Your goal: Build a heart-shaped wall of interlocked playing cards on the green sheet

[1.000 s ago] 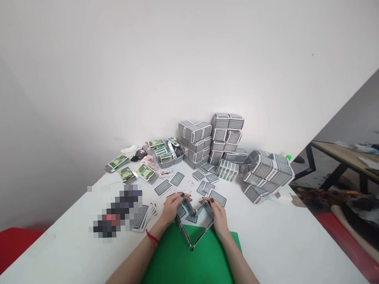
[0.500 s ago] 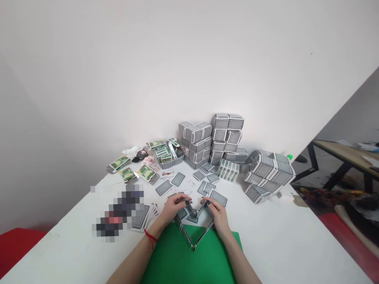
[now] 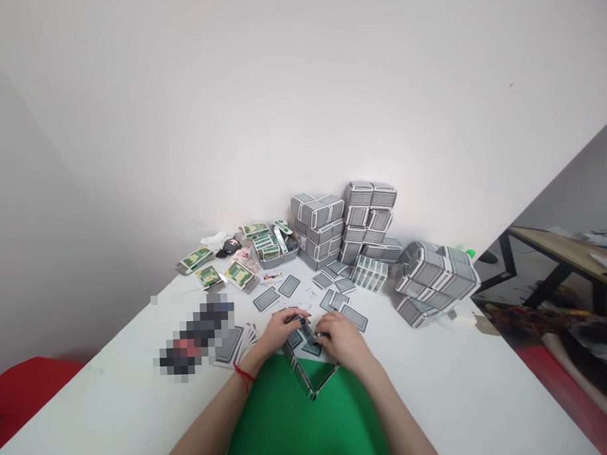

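Note:
Between my two hands is an open square frame of folded playing cards (image 3: 299,373), one corner pointing toward me. My left hand (image 3: 283,329) grips its far left corner between thumb and fingers; a red string is round that wrist. My right hand (image 3: 343,340) is closed at the frame's far side, fingers bent inward and pinching the card edge near the far corner. Its fingers partly hide that corner and the right side. Loose grey-backed playing cards (image 3: 354,317) lie just beyond my hands. A fanned stack of cards (image 3: 230,344) lies left of my left hand.
Blocks built of folded cards stand in a left stack (image 3: 317,230), a tall stack (image 3: 365,215) and a right cluster (image 3: 435,279). Green-and-white card boxes (image 3: 240,275) lie at the back left of the white table (image 3: 463,394). A small green-and-white block (image 3: 369,273) sits mid-table.
My right hand has shifted inward and left from the frame's right corner to its far corner, turning its back toward me. My left hand keeps its grip. The view has turned slightly left.

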{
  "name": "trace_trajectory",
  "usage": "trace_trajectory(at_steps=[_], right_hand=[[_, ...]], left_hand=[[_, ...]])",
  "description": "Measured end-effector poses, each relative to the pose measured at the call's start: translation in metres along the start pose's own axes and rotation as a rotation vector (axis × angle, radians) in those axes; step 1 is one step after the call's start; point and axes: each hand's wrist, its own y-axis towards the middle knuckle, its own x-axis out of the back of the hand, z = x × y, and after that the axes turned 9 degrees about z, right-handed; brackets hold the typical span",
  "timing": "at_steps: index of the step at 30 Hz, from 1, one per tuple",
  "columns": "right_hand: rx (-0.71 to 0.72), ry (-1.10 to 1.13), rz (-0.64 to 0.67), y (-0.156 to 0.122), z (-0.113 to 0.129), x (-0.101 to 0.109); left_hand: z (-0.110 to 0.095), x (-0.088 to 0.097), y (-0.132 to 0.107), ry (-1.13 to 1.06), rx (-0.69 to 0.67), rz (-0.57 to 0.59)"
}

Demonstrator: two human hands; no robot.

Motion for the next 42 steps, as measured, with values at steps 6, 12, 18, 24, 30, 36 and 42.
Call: trace_trajectory(at_steps=[6,12,18,24,30,36,42], right_hand=[[0.037,-0.237,-0.011,0.004,0.011,-0.003],[-0.15,-0.371,0.14,0.0,0.024,-0.004],[-0.262,-0.252,0.216,0.002,0.029,-0.004],[-0.242,-0.228,0.189,0.005,0.024,-0.008],[-0.2,-0.157,0.13,0.003,0.019,-0.011],[-0.233,-0.075,0.069,0.003,0.017,-0.015],[-0.121,0.291,-0.145,-0.006,0.002,-0.001]], left_hand=[[0.007,-0.002,0.006,0.037,0.014,-0.023],[0.01,-0.002,0.012,0.106,0.017,-0.031],[0.009,-0.003,0.012,0.062,0.031,-0.013],[0.004,-0.001,0.008,0.041,0.024,0.044],[0.008,-0.004,0.007,0.034,0.063,0.022],[0.011,0.0,0.007,0.068,0.076,0.034],[0.001,0.01,0.003,0.034,0.049,0.008]])
